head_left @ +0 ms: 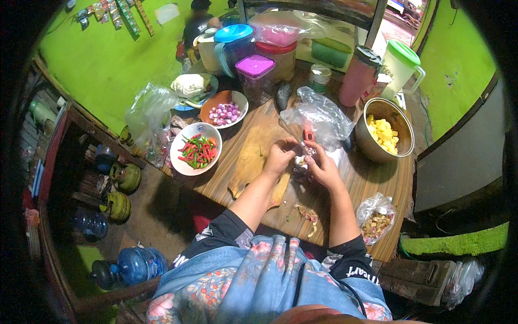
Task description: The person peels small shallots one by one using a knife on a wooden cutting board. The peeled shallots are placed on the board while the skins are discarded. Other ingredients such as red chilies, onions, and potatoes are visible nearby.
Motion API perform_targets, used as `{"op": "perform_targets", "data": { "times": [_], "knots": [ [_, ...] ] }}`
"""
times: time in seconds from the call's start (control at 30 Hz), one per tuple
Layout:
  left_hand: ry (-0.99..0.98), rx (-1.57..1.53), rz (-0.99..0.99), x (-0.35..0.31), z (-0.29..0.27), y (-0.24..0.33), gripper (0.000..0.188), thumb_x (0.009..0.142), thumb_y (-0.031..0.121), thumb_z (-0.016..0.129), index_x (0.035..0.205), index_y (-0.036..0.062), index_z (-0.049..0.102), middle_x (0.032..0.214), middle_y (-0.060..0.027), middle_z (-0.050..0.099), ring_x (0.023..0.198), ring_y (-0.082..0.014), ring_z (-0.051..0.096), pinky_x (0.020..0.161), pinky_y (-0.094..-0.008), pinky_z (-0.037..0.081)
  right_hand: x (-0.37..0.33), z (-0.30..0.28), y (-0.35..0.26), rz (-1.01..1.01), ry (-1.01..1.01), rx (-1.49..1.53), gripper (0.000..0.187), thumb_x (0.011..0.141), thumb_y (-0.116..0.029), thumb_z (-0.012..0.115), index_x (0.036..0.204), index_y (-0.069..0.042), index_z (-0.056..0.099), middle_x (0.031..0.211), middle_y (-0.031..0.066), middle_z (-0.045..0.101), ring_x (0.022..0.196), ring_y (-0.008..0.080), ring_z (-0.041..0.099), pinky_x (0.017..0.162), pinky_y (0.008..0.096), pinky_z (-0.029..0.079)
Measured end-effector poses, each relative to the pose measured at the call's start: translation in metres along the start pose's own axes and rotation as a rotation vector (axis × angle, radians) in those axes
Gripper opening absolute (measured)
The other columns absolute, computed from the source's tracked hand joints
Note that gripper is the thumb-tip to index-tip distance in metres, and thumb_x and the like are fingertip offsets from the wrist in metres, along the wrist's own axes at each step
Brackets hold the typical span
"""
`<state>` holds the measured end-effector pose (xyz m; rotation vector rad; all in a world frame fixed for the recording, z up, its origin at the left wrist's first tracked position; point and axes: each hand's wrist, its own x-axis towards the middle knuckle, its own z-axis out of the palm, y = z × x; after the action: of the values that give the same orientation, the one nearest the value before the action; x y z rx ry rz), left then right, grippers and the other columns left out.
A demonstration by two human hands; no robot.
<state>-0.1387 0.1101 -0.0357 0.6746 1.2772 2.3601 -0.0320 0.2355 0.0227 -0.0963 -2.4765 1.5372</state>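
Both my hands meet over the wooden table, with fingertips close together. My left hand [280, 157] is closed in a pinch, and what sits in its fingertips is too small to make out. My right hand [326, 168] has thumb and fingers curled round a small pale piece that looks like garlic. Whitish garlic cloves and peel [301, 162] lie just under and between the hands. Beyond the fingertips is a knife with a red-orange handle [308, 134]. A worn wooden cutting board [249, 156] lies under and beside my left forearm.
Left stand a bowl of red and green chillies [196, 150], a bowl of shallots [224, 113] and a cauliflower [188, 85]. On the right are a pot of yellow chunks [382, 135] and a bag of peelings [376, 222]. Pitchers [235, 47], containers and a tumbler [360, 75] line the back.
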Motion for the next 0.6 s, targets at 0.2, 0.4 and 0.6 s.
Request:
{"op": "perform_targets", "data": {
  "times": [0.2,0.4,0.6],
  "knots": [
    [-0.08,-0.068,-0.05,-0.002,0.004,0.007,0.014,0.078,-0.003,0.057,0.091,0.0006,0.059,0.089,-0.0095,0.063,0.081,-0.0195,0.061,0.076,-0.0302,0.048,-0.003,-0.001,-0.01,-0.034,0.035,0.0,0.035,0.085,-0.027,0.053,0.113,-0.009,0.046,0.093,0.0203,0.06,0.09,0.0348,0.06,0.077,0.0372,0.044],
    [-0.105,-0.064,-0.06,-0.004,0.007,0.011,0.013,0.078,-0.002,0.058,0.091,0.0008,0.059,0.09,-0.0096,0.062,0.083,-0.0193,0.06,0.077,-0.0307,0.047,-0.003,0.002,-0.012,-0.04,0.073,-0.039,0.031,0.084,-0.026,0.054,0.107,-0.006,0.047,0.09,0.0199,0.061,0.086,0.0367,0.06,0.074,0.0377,0.045],
    [-0.12,-0.046,-0.053,-0.007,0.01,0.014,0.016,0.078,-0.004,0.055,0.093,-0.0003,0.059,0.09,-0.0075,0.062,0.084,-0.0161,0.058,0.078,-0.0288,0.046,-0.003,0.002,-0.012,-0.059,0.097,-0.066,0.031,0.083,-0.026,0.056,0.104,-0.005,0.047,0.091,0.0193,0.061,0.087,0.0368,0.06,0.074,0.0377,0.046]
  ]
}}
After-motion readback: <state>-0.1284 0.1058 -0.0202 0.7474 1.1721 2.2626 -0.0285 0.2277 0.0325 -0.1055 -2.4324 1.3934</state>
